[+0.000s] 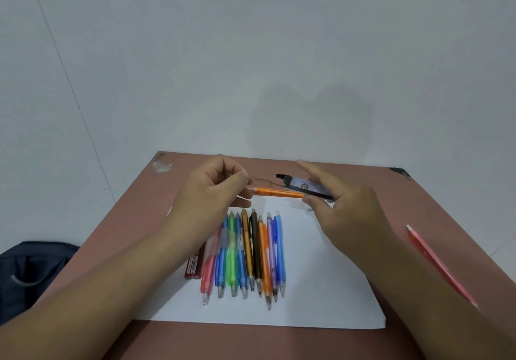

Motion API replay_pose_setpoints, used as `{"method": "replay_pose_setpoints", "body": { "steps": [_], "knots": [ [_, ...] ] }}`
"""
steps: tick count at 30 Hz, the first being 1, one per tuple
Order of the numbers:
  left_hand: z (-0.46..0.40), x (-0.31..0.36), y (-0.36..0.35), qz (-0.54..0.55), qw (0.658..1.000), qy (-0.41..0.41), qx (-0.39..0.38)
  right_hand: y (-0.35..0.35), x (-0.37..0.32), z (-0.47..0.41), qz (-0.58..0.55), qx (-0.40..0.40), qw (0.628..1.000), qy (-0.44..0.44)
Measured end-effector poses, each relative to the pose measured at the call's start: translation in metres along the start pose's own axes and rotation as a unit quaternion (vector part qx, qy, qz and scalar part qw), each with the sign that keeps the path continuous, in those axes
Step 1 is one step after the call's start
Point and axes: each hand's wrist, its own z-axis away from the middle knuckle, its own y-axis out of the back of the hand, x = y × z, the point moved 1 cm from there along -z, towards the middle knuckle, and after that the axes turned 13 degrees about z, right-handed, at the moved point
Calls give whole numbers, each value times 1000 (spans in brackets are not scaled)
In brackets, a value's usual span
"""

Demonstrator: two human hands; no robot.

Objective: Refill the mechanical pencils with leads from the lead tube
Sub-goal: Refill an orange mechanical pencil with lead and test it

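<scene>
While the right hand (346,206) grips the lead tube (307,186) — contents unseen — the left hand (212,189) pinches the orange pencil (276,192)

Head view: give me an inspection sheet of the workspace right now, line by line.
Surface: brown table with a white paper sheet on it.
Job's things: orange pencil and black lead tube held above the sheet; row of pencils lying on the sheet; pink pencil apart on the right.
Clutter: red lead case beside the row.
Grippers: left hand pinches the orange pencil's end; right hand holds pencil and tube.
Cables: nothing seen.
Surroundings: white wall; dark bag at left.
</scene>
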Motion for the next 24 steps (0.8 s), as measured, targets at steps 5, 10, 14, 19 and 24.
{"method": "replay_pose_setpoints", "body": {
  "steps": [5, 10, 14, 19, 24],
  "knots": [
    [-4, 2, 6, 12, 999, -10, 34, -1, 2, -1, 2, -17, 1000, -20],
    [-5, 3, 9, 58, 997, -12, 47, 0, 2, 0, -22, -21, 999, -26],
    [-2, 4, 5, 48, 998, -35, 6, 1, -2, 2, -52, -34, 997, -43],
    [10, 8, -5, 13, 993, -85, -85, -1, -9, 4, -89, -56, 994, -42],
    [15, -1, -8, -23, 986, -93, -138, -1, -15, 7, -112, -70, 991, -31]
  ]
}}
